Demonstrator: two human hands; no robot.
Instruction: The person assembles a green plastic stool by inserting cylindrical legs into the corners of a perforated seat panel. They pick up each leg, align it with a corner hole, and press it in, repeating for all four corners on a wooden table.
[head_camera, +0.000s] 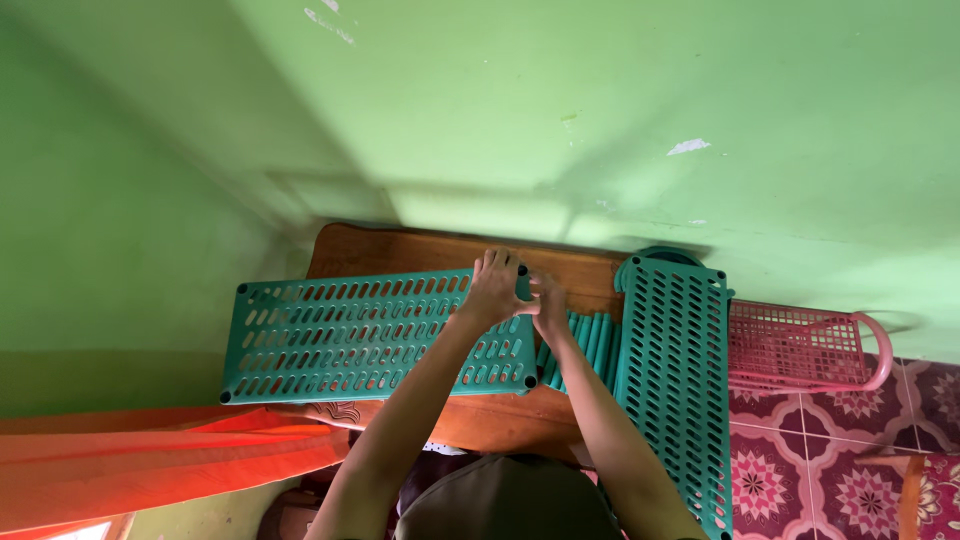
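A teal slotted plastic shelf panel (350, 335) lies flat on a wooden table (400, 255). My left hand (494, 290) rests on the panel's far right corner, fingers curled over its edge. My right hand (550, 305) sits just beside it, touching the same corner, with several teal plastic tubes (590, 345) lying on the table under and right of it. A second teal slotted panel (680, 380) leans on its edge at the table's right end.
A pink plastic mesh basket (800, 345) lies on the patterned tile floor (840, 450) at the right. Green walls (560, 110) close in behind and to the left. An orange cloth (150, 460) hangs at the lower left.
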